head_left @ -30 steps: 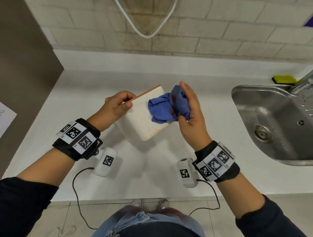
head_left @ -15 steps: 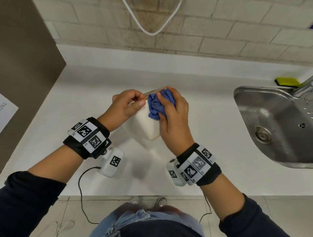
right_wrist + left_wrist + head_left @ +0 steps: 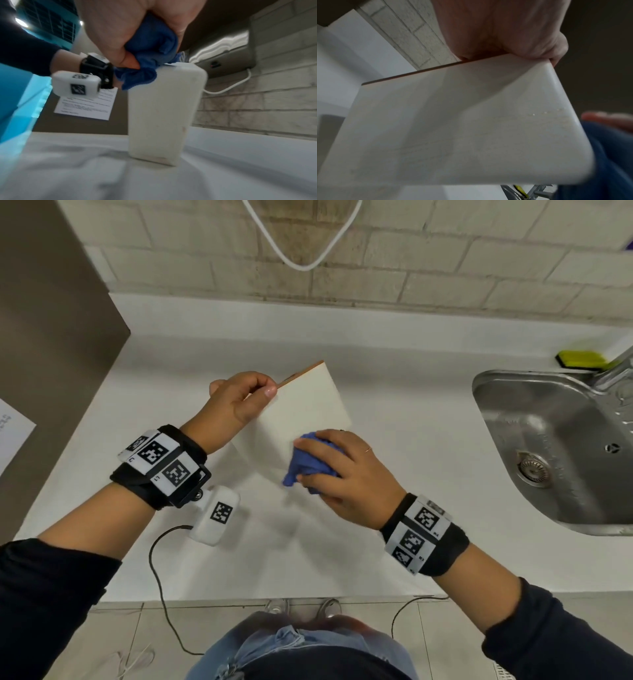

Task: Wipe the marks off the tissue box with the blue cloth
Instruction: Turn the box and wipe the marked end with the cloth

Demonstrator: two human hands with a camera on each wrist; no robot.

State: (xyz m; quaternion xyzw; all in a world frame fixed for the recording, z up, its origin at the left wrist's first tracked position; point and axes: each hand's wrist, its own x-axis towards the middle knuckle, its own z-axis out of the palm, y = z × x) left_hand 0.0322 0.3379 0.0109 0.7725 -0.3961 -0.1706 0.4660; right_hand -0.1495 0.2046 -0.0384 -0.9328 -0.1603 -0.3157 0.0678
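My right hand [image 3: 346, 474] just dragged the bunched blue cloth [image 3: 308, 463] from the far edge of the tissue box [image 3: 301, 412] down to its near corner. Left hand [image 3: 236, 402] pinches the far-left edge, box tilted on the counter [image 3: 411, 405]. Face looks mostly clean now.

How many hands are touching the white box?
2. The left hand grips the tissue box at its far top edge. The right hand presses the blue cloth against the near end.
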